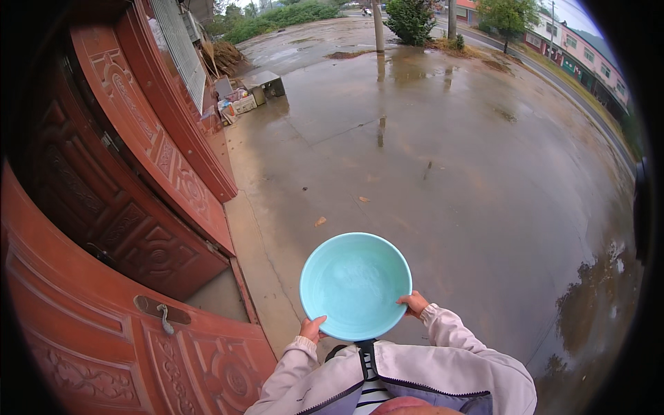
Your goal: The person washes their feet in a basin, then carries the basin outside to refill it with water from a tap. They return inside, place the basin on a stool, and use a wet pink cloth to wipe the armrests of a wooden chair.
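Note:
A round light-blue basin (358,285), likely plastic, is held out in front of my body above wet concrete. My left hand (313,329) grips its lower left rim, thumb over the edge. On the right side of the rim, my right hand (414,303) holds on in the same way. Most of the fingers of both hands are hidden beneath the basin. Its inside shows a whitish sheen at the bottom; whether it holds water, I cannot tell.
To my left stand carved reddish doors, one with a metal handle (165,318), beside a dark doorway. Boxes and clutter (244,104) lie along the wall ahead. A pole (379,26) rises from the wet concrete yard (441,171). Fallen leaves (320,221) and puddles dot the ground.

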`<state>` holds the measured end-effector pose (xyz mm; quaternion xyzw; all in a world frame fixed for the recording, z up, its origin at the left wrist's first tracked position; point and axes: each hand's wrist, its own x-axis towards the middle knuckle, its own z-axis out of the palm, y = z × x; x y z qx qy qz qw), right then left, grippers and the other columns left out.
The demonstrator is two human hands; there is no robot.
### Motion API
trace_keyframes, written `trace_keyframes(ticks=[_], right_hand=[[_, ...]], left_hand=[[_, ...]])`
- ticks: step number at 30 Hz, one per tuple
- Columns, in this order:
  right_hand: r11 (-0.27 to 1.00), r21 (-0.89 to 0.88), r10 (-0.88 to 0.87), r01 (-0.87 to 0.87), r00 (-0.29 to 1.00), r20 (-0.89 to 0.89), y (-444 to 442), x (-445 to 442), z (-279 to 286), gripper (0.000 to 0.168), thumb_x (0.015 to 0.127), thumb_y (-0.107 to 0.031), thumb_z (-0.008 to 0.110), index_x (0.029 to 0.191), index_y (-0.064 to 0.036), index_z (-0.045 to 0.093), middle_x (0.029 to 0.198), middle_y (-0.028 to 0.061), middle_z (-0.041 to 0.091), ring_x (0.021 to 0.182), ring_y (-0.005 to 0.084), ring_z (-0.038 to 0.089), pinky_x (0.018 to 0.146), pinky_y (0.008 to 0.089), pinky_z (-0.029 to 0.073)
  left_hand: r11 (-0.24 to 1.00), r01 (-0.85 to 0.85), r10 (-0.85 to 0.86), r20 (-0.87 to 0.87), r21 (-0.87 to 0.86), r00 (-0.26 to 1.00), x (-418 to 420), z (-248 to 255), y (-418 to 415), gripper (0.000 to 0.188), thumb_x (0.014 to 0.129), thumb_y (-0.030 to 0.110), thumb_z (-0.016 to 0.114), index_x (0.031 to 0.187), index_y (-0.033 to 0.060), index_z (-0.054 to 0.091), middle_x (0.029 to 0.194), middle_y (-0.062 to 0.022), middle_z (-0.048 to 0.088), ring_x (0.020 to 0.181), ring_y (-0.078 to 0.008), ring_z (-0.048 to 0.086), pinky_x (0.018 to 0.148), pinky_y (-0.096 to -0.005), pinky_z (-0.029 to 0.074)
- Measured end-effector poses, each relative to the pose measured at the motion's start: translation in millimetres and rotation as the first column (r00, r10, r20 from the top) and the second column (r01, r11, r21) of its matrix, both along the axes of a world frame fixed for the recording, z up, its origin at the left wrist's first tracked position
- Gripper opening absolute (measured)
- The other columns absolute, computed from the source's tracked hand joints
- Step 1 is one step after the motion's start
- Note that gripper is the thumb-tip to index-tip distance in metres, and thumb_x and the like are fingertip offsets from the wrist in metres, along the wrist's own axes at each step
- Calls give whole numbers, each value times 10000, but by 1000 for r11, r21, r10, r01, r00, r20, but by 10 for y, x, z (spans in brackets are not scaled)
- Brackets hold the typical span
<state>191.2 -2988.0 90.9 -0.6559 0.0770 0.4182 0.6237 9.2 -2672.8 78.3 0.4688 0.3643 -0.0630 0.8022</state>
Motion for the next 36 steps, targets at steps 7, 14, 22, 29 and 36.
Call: trace_keyframes(ticks=[7, 14, 22, 29, 36], right_hand=[[934, 16, 356, -356, 934, -13, 2011, 1114, 109, 329, 764, -125, 598, 1041, 53, 596, 880, 137, 639, 686, 226, 647, 608, 352, 569], [818, -9, 575, -575, 818, 9, 3973, 1708, 77, 318, 747, -134, 614, 1000, 58, 614, 853, 144, 648, 642, 239, 649, 553, 344, 566], [618, -27, 786, -785, 617, 48, 6079, 2131, 101, 366, 746, -100, 576, 1069, 72, 579, 882, 183, 650, 695, 282, 672, 540, 391, 588], [367, -14, 925, -930, 363, 112, 8227, 2030, 52, 361, 724, -96, 584, 1037, 84, 592, 878, 190, 652, 713, 293, 669, 533, 381, 582], [56, 79, 997, -995, 60, 52, 10270, 1727, -25, 452, 703, -127, 605, 1109, 70, 570, 936, 168, 655, 751, 301, 673, 600, 428, 598]], left_hand=[[914, -405, 404, 42, 19, 914, 102, 61, 1029, 407, 859, 101, 559, 1230, -36, 465, 1088, -186, 610, 896, -314, 661, 686, -454, 593], [760, -650, 647, 75, 8, 759, 249, 46, 2209, 443, 858, 89, 549, 1279, 14, 436, 1159, -181, 580, 989, -322, 629, 724, -487, 587], [636, -770, 771, 9, -42, 636, 329, 20, 3484, 441, 876, 169, 568, 1277, 17, 466, 1136, -160, 605, 943, -297, 647, 729, -446, 585], [406, -871, 907, 11, -277, 420, 310, -47, 4552, 584, 880, 191, 591, 1383, 33, 341, 1349, -154, 456, 1198, -298, 504, 905, -488, 516], [156, -961, 987, 10, -226, 158, 208, -246, 5428, 564, 841, 165, 611, 1340, 36, 383, 1263, -159, 522, 1114, -325, 564, 843, -481, 557]])
